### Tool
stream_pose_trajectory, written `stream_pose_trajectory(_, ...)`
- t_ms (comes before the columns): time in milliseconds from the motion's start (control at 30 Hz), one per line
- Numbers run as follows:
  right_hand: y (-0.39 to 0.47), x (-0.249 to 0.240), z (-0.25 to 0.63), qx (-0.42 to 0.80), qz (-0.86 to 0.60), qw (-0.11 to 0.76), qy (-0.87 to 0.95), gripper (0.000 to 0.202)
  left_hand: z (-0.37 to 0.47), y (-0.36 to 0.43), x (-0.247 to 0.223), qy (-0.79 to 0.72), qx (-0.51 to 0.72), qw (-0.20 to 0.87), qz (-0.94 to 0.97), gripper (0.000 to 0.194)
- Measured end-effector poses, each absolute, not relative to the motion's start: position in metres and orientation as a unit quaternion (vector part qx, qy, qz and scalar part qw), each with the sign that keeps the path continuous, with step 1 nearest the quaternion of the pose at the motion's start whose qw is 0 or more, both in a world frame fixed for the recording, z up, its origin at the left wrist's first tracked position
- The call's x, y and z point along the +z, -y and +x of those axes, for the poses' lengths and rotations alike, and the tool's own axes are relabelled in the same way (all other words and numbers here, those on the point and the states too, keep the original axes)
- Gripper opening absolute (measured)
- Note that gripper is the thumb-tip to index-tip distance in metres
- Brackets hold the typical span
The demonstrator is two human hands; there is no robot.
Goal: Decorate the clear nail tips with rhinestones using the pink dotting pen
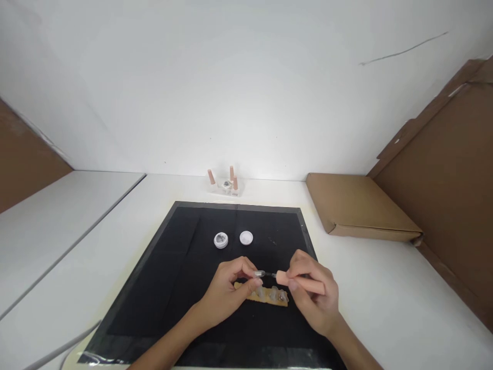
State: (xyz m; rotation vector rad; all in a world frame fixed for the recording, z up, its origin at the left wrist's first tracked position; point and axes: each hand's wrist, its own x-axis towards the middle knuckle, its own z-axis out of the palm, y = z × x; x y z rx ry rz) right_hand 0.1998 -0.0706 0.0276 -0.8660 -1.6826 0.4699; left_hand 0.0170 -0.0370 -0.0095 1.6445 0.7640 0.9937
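My left hand [233, 282] is closed, pinching a small shiny silver false nail [260, 274] between thumb and index finger. My right hand [314, 293] grips a nail polish brush [302, 282] by its peach handle. Its dark bristle end points left and reaches the nail or lies very close to it; I cannot tell if they touch. Beneath both hands a yellowish strip [269, 297] carries several clear, lumpy pieces; my left fingers hide its left end. Beyond the hands are an open round white jar [221, 240] with grey powder inside and a white round lid [246, 238].
A black mat [154, 288] covers the middle of the white table [115, 205]. Near the wall, a clear holder [225, 191] bears bottles with peach caps. A flat cardboard box [362, 205] lies at the right, beside a tall cardboard panel [442, 154].
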Motion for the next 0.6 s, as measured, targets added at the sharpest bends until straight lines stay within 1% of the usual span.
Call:
stream_pose_trajectory(133,0.0701,0.0317,0.1986,0.196,-0.336,0.526,0.756,0.014,0.0179,0.0373,-0.0096,-0.307,0.411,0.526,0.678,0.018)
stream_pose_trajectory(300,0.0696,0.0338,0.1987,0.172,-0.370,0.554,0.726,0.014,0.0174,0.0374,-0.0086,-0.317,0.411,0.516,0.682,0.018)
stream_pose_trajectory(467,0.0690,0.0370,0.1971,0.173,-0.334,0.521,0.766,0.013,0.0176,0.0366,-0.0076,-0.303,0.416,0.522,0.680,0.018)
stream_pose_trajectory(600,0.0695,0.0355,0.1972,0.153,-0.367,0.541,0.741,0.014,0.0176,0.0363,-0.0078,-0.315,0.414,0.514,0.682,0.018)
